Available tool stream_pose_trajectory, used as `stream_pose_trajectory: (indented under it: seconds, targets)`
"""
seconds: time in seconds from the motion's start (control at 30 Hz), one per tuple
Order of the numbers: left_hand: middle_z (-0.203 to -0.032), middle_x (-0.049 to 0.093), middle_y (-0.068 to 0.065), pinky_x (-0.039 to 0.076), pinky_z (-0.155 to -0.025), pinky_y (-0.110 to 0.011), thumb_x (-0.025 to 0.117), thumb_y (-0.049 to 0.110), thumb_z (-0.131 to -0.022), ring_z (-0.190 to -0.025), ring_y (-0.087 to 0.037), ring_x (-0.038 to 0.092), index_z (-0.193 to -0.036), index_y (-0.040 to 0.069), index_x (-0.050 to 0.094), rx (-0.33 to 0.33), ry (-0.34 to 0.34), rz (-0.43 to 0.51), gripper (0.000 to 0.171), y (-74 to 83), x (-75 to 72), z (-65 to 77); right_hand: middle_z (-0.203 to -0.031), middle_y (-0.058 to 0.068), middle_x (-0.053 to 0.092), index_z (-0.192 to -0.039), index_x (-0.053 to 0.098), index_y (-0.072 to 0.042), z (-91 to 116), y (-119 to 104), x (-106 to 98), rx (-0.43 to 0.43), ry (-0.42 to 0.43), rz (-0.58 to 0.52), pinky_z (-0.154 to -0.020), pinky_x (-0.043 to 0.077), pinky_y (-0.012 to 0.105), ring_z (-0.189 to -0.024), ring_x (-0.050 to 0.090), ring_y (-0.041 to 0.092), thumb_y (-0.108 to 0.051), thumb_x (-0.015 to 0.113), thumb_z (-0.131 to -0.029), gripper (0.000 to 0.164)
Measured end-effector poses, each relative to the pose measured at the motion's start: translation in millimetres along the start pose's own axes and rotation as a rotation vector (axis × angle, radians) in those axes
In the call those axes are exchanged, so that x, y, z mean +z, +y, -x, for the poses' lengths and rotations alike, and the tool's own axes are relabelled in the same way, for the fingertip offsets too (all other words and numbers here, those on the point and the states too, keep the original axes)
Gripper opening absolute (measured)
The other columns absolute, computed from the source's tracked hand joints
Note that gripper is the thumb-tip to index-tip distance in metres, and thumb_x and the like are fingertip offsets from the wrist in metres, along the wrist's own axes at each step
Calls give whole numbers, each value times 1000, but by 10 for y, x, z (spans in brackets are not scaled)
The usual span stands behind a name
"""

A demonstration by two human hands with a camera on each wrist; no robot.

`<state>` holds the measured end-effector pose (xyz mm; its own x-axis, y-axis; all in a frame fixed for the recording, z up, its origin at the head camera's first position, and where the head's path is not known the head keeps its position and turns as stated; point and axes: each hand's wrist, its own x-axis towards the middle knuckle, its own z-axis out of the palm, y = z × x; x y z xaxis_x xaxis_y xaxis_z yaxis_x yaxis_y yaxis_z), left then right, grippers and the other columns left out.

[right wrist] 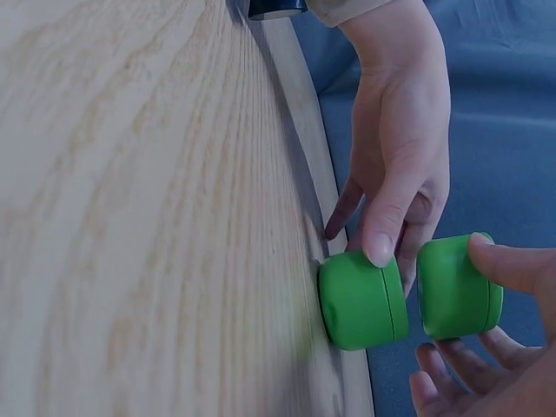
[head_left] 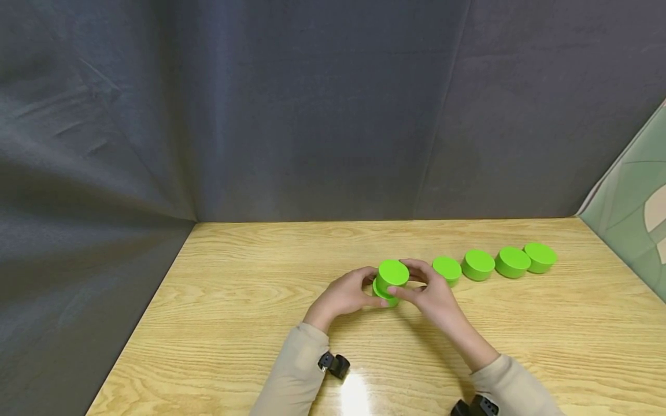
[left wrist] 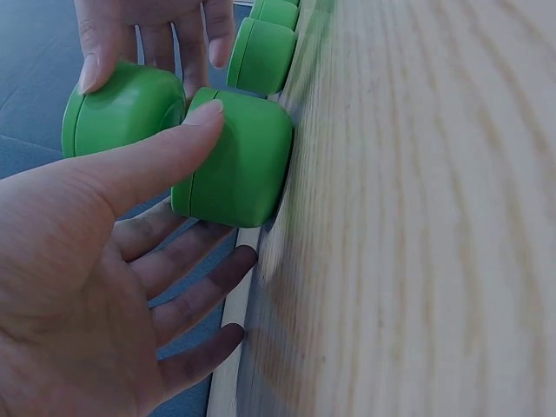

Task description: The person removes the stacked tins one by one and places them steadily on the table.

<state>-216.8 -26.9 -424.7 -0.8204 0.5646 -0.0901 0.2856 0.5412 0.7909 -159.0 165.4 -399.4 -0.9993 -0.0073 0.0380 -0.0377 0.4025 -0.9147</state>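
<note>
My left hand [head_left: 346, 294] holds a green round container [left wrist: 239, 169], thumb on one side and fingers round the other, with its base at the tabletop. A seam line runs round it near its top. My right hand [head_left: 434, 296] pinches a second green container [head_left: 392, 275] of the same kind between thumb and fingers. This one is held directly over the first, and in the right wrist view a narrow gap shows between the two.
Several more green containers [head_left: 478, 264] stand in a row to the right on the light wooden table [head_left: 250, 277]. A dark grey cloth [head_left: 312, 115] hangs behind and to the left. A green patterned panel [head_left: 629, 219] borders the right side.
</note>
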Motion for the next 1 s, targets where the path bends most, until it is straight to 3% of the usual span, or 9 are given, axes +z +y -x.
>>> stream_pose_trajectory:
  seconds: [0.17,0.67,1.0]
  targets:
    - [-127,63,2,45,-101,-44,81,35,-84,-119,-18,57,-137,16,58,-2,-2,5,60,1,-2,2,-131,23,57,-140,47,3,-13,11,-41,17,15,-6,-83,51,30,-119,55,34,-19,79,-87,66]
    - [-120,63,6,46,-99,-41,81,35,-84,-114,-15,58,-133,19,61,6,-4,-6,55,10,-9,-6,-138,25,51,-143,45,2,-20,67,-198,22,59,48,-101,44,51,-124,51,38,-21,79,-87,69]
    - [-119,63,6,46,-99,-40,82,34,-83,-113,-14,58,-133,19,61,-5,1,-3,56,4,-3,4,-138,27,50,-145,42,2,-28,145,-281,45,61,91,-93,48,45,-119,54,41,-24,78,-88,72]
